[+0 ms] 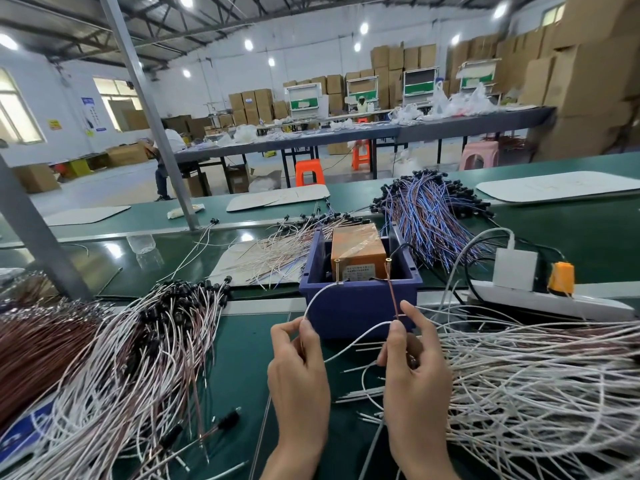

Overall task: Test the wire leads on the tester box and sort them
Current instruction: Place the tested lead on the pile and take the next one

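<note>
White lead (318, 296) and brown lead (392, 295) at screws (337, 270) of orange tester box (356, 249)

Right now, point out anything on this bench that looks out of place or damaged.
Nothing looks damaged. A few stray leads lie apart on the green mat, beside the left pile. The tester box is bound in tape and sits inside a blue bin, which looks improvised rather than broken.
</note>
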A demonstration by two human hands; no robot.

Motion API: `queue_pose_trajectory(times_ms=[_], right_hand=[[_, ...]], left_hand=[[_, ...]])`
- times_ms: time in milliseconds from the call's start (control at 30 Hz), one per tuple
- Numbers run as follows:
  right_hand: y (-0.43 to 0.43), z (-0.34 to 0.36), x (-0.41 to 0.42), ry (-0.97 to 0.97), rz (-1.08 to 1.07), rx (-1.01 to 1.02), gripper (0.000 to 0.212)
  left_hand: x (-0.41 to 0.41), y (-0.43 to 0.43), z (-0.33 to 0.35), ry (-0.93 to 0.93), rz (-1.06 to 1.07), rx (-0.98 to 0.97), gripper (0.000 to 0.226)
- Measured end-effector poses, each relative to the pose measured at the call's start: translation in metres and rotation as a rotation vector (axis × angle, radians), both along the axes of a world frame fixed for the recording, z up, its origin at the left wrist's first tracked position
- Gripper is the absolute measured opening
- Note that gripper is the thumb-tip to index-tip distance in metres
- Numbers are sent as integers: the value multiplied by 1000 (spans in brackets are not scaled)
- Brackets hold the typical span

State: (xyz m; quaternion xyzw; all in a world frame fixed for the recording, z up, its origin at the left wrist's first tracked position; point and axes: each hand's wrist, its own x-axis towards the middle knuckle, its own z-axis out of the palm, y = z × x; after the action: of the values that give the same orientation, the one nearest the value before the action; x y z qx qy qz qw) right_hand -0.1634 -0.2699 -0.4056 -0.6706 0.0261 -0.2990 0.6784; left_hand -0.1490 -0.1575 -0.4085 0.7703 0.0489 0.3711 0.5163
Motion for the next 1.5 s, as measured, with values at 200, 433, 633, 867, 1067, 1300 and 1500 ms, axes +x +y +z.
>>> queue_pose_trajectory(times_ms=[200, 433, 633, 867, 1067, 1300, 1500], right_hand=[[0, -2, -4, -10, -42, -35, 36], [2, -6, -10, -28, -81, -77, 34], [-1, -6, -7, -8, -70, -71, 31], [-2, -6, -3, 16, -36, -84, 33], [-3, -6, 5, 30, -19, -85, 36], [0, -6, 3, 15, -17, -117, 30], [0, -7, 4, 10, 2, -119, 34]], left_hand=[[7, 1, -1, -1, 8, -93, 16], [7, 1, -1, -10, -47, -134, 18], [8, 0, 0, -25, -74, -118, 13], [11, 1, -3, -30, -72, -117, 15], [12, 1, -3, -30, -80, -95, 11], [14, 1, -3, -22, -78, -99, 15], [17, 2, -2, -28, -76, -121, 16]])
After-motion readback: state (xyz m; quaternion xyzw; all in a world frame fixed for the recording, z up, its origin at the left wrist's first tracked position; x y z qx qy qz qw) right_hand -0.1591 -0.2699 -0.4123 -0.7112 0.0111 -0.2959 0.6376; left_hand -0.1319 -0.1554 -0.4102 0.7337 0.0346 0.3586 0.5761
